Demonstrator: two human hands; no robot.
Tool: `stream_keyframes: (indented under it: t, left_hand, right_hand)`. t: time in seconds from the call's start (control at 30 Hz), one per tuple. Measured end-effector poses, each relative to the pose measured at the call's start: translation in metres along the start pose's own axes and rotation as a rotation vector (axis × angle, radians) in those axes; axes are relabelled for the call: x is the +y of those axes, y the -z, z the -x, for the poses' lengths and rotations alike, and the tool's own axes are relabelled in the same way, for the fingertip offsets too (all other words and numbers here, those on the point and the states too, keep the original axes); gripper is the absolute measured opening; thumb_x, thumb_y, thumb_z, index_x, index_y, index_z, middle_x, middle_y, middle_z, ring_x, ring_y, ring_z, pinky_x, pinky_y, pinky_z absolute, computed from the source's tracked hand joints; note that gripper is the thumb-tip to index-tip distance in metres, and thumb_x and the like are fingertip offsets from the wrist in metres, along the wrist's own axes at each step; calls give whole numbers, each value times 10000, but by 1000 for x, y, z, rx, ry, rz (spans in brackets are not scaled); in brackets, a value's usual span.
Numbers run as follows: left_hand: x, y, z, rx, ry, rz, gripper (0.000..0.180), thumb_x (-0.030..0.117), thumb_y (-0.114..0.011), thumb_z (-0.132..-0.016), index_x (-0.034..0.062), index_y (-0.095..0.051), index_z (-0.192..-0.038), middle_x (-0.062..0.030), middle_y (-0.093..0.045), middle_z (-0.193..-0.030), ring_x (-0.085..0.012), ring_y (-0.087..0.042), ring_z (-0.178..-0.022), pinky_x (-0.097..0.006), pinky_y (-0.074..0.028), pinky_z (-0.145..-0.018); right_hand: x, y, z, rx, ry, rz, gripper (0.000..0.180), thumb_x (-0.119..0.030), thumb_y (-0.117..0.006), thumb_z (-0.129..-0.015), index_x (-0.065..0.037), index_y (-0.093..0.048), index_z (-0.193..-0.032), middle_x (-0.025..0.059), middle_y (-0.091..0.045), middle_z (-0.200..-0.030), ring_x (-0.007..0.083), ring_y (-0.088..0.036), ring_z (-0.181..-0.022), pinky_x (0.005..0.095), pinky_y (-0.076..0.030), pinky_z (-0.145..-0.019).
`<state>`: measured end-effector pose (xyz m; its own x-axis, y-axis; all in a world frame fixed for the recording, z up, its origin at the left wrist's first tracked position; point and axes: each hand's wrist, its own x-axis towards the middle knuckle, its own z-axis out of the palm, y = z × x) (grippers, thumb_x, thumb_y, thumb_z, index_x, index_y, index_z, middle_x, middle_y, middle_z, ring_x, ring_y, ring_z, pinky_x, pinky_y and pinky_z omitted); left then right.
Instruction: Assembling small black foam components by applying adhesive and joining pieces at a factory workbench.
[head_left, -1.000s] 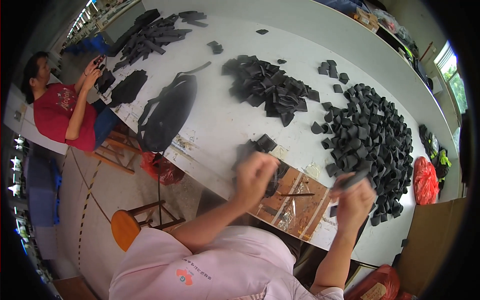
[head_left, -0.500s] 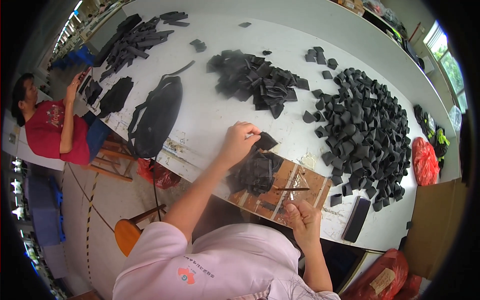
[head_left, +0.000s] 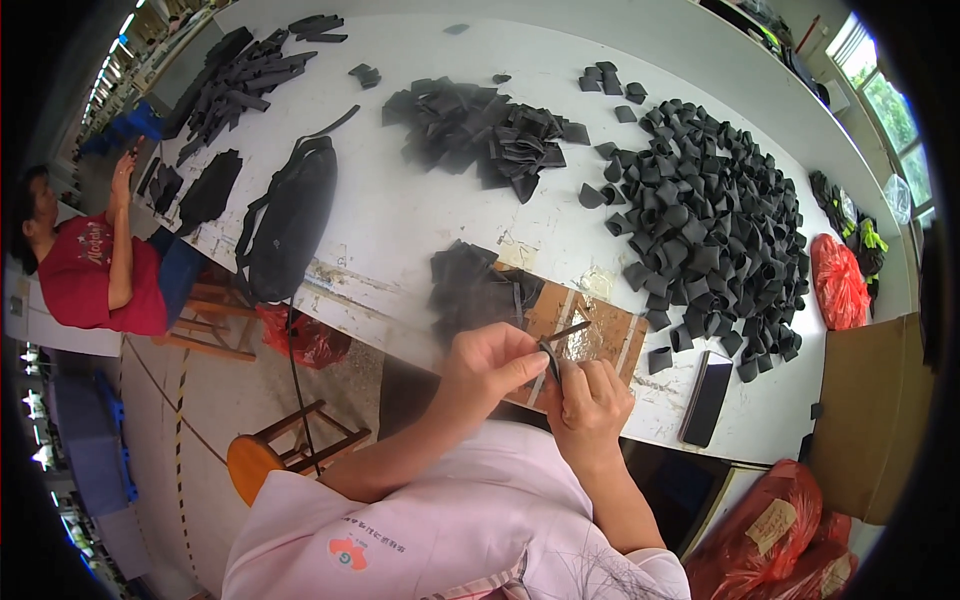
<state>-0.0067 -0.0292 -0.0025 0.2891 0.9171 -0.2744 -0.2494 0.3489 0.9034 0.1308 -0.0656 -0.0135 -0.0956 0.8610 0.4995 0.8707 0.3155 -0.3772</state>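
While my left hand and right hand both pinch one black strip just above the board, I keep it close to the stack for easy reach

**Table layout from the worker's seat**

The board lies on the table at its near edge, straight ahead of both hands. A small stack sits on the board's left end. The phone lies right of the board. Behind the phone spreads the big pile; left of that, farther back, the flat pile. The bag lies at the left near edge, with strips behind it. A stool stands on the floor left of the worker.
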Motion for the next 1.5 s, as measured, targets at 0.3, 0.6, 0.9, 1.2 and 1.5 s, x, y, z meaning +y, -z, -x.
stream_keyframes:
  t: [0.3,0.6,0.9,1.2,1.5]
  left_hand:
    - [-12,1,-3,-121,-153,-323,65,17,-596,-768,14,-576,-830,-13,-605,-655,-53,-560,-585,-223,-440,-479]
    - [-17,-16,-5,249,-697,-698,67,-65,-579,-741,-6,-552,-756,13,-512,-539,1,-415,-422,-167,-310,-366]
    - [-5,-8,-8,-98,4,304,150,-97,-512,-714,-8,-524,-834,-22,-523,-715,-11,-373,-448,-174,-288,-395]
    - [31,-10,-16,-244,128,725,169,-95,-427,-770,-13,-523,-882,-95,-610,-739,-15,-350,-335,-177,-266,-304]
    - [20,-9,-20,-104,-33,71,230,47,-510,-842,-2,-504,-1067,-28,-573,-764,-71,-485,-536,-170,-357,-476]
  right_hand:
    - [5,11,1,-35,-244,-497,217,-56,-662,-664,-11,-601,-868,79,-550,-727,222,-531,-618,310,-425,-523]
    - [4,-7,-10,112,-94,-168,161,15,-636,-639,-27,-564,-777,78,-521,-720,243,-498,-637,341,-409,-522]
    - [22,-1,-3,-193,-989,-1789,54,-37,-601,-757,-21,-624,-802,13,-582,-768,87,-501,-590,204,-421,-556]
    - [10,32,-47,-257,-645,-1465,193,-197,-532,-870,-49,-534,-746,-37,-484,-680,21,-391,-585,181,-309,-510]
    - [39,-5,-33,-295,-684,-1488,174,-200,-534,-867,-46,-549,-788,-43,-490,-657,29,-414,-560,185,-325,-482]
